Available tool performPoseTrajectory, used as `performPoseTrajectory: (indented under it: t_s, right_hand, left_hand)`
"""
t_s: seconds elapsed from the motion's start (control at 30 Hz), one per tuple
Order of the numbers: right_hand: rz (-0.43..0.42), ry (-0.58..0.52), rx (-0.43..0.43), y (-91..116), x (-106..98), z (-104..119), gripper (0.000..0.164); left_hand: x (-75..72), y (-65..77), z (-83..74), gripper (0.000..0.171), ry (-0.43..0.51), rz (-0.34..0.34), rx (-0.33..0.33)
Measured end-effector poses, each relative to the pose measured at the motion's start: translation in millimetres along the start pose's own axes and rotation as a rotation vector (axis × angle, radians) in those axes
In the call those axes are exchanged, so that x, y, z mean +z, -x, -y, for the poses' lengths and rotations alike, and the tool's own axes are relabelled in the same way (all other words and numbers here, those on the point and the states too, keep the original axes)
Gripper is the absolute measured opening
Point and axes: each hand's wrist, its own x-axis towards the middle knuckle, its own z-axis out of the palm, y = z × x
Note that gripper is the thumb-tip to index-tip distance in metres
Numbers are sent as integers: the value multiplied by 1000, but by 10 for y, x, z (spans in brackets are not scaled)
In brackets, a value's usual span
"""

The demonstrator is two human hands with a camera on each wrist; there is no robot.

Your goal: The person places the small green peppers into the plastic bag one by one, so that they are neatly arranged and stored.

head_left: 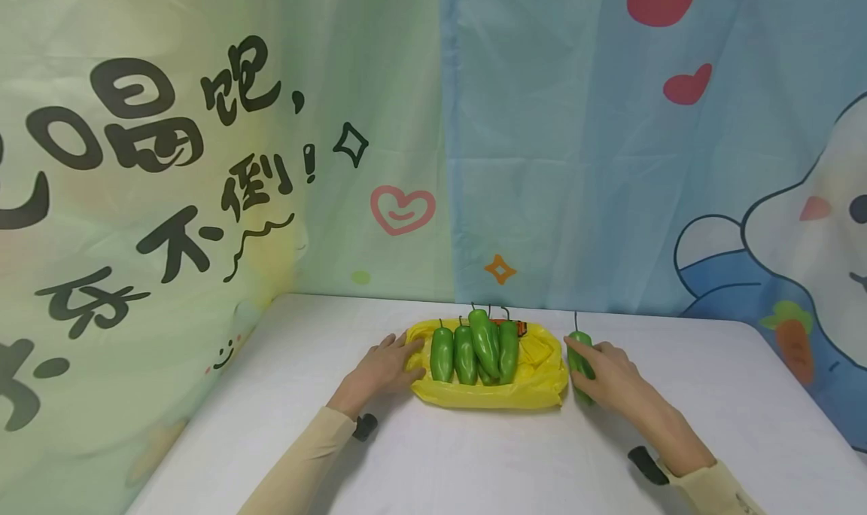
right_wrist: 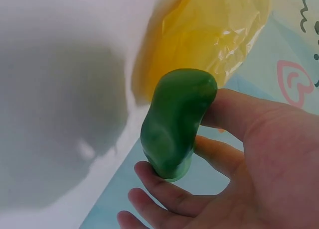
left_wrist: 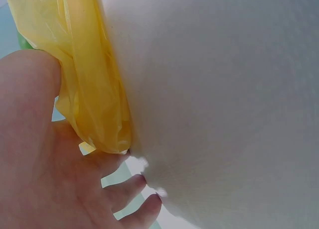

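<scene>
A yellow plastic bag [head_left: 488,396], its top spread wide, holds several green chili peppers [head_left: 442,355] standing side by side. My left hand [head_left: 384,366] rests against the bag's left end, fingers spread and thumb at the rim. In the left wrist view, the yellow bag [left_wrist: 94,89] lies along the thumb and the fairly straight fingers. To the right of the bag, my right hand [head_left: 612,379] holds one green chili pepper [head_left: 580,353] by its side, stem up. The right wrist view shows that pepper [right_wrist: 174,124] between thumb and fingers, its blunt lower end towards the camera.
The bag stands on a white table [head_left: 460,462] near its far edge. A printed curtain [head_left: 542,161] hangs behind and to the left. A small orange-red piece [head_left: 518,327] with dark marks shows behind the peppers in the bag.
</scene>
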Motion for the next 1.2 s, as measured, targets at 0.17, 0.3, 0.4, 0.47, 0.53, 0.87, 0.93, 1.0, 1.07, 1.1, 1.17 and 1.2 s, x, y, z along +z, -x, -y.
performPoseTrajectory:
  t_s: [0.17, 0.3, 0.4, 0.47, 0.53, 0.87, 0.93, 1.0, 1.07, 1.1, 1.17, 1.2]
  right_hand:
    - [-12, -6, -8, -4, -29, 14, 60]
    - [-6, -5, 3, -8, -51, 20, 60]
    - [-2, -9, 8, -9, -71, 26, 60]
    - [-4, -9, 6, -8, -82, 33, 60]
    - [-10, -9, -2, -9, -93, 40, 60]
    - [-41, -7, -52, -22, -105, 65, 60]
    - [-44, -8, -57, -23, -108, 78, 60]
    - [-44, -9, -58, -26, -113, 94, 60]
    - [-42, -13, -58, -32, -118, 110, 60]
    - [-40, -15, -58, -36, -119, 117, 60]
    - [-38, -17, -60, -46, -122, 130, 61]
    - [-39, -18, -62, -50, -120, 137, 61]
  left_hand:
    - [11, -7, 11, 62, 2, 4, -9]
    - [12, -8, 16, 63, 4, 2, -10]
    - [12, -8, 21, 63, 3, 0, -9]
    - [11, -9, 24, 63, 4, 0, -8]
    - [11, -7, 25, 63, 4, 2, -8]
    - [18, -14, 24, 63, 4, 2, -4]
    - [17, -14, 23, 62, 2, 0, 0]
    - [18, -12, 23, 62, 1, -4, 4]
    - [21, -12, 23, 62, -1, -6, 5]
    - [22, -14, 23, 62, -2, -7, 4]
    - [22, -14, 23, 62, -1, -7, 3]
    - [20, -13, 21, 62, 0, -7, 1]
